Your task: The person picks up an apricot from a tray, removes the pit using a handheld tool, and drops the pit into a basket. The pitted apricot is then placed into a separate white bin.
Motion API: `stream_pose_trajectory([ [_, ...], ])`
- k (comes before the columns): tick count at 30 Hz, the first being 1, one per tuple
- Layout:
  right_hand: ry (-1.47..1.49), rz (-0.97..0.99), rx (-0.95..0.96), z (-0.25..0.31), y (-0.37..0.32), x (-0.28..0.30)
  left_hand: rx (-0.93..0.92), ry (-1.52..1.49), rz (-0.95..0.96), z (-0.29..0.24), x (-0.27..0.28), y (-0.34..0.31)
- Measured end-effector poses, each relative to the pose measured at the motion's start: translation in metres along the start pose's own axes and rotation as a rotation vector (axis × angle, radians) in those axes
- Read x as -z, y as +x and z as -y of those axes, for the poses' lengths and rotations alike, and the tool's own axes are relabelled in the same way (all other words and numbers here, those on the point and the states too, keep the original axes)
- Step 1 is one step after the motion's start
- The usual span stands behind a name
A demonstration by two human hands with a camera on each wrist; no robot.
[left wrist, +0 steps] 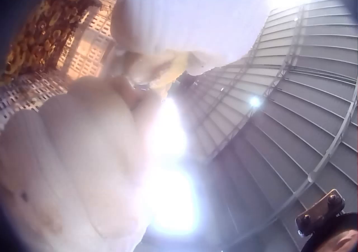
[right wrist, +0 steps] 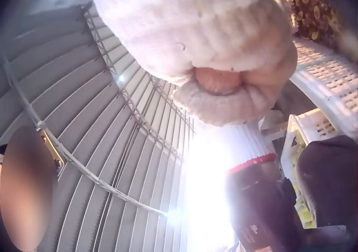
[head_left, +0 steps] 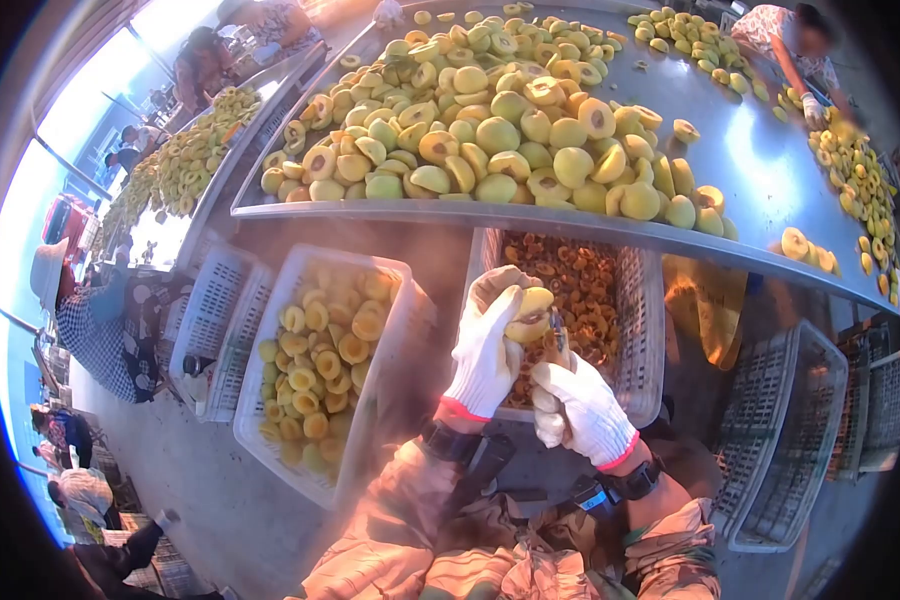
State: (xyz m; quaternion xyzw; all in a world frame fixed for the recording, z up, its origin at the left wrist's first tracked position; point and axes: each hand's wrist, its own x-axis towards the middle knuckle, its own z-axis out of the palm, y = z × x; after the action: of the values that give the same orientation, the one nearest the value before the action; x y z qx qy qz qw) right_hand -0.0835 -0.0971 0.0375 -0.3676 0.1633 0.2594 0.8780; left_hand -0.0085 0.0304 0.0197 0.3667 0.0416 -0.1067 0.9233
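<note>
In the head view, my gloved left hand (head_left: 488, 345) holds a yellow-green fruit (head_left: 530, 315) in its fingers. Against the fruit's right side is a thin metal tool (head_left: 558, 325), and my gloved right hand (head_left: 582, 405) has its fingers curled round the handle. The right wrist view shows the right glove (right wrist: 196, 34) wrapped round a brown handle end (right wrist: 218, 81). Yellow flesh (left wrist: 172, 72) shows between the blurred gloves in the left wrist view. Where the blade meets the fruit is too small to tell.
Halved fruit (head_left: 500, 135) is heaped on a metal table (head_left: 750, 220) ahead. Below my hands stands a crate (head_left: 650, 340) of brown pieces; a crate (head_left: 245, 400) of fruit halves is at left. Stacked crates (head_left: 790, 440) stand right. Other people work around.
</note>
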Motion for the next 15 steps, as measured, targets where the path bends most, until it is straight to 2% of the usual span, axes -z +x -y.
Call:
stream_pose_trajectory([
  [6,0.037,0.019,-0.017,-0.002,0.004,0.001,-0.055,0.134,0.006,0.01,-0.001,-0.003],
  [7,-0.027,-0.002,-0.01,-0.003,0.003,0.002,-0.079,0.176,0.007,0.011,-0.002,-0.004],
  [9,-0.155,-0.039,0.003,-0.004,0.002,0.003,-0.038,0.179,0.04,0.007,-0.003,-0.005],
  [12,-0.491,-0.195,0.051,-0.005,0.002,0.0,0.06,0.18,0.072,0.003,0.0,-0.004],
  [15,-0.624,-0.311,0.068,-0.011,0.008,0.003,0.227,0.158,0.036,0.007,0.014,0.002],
])
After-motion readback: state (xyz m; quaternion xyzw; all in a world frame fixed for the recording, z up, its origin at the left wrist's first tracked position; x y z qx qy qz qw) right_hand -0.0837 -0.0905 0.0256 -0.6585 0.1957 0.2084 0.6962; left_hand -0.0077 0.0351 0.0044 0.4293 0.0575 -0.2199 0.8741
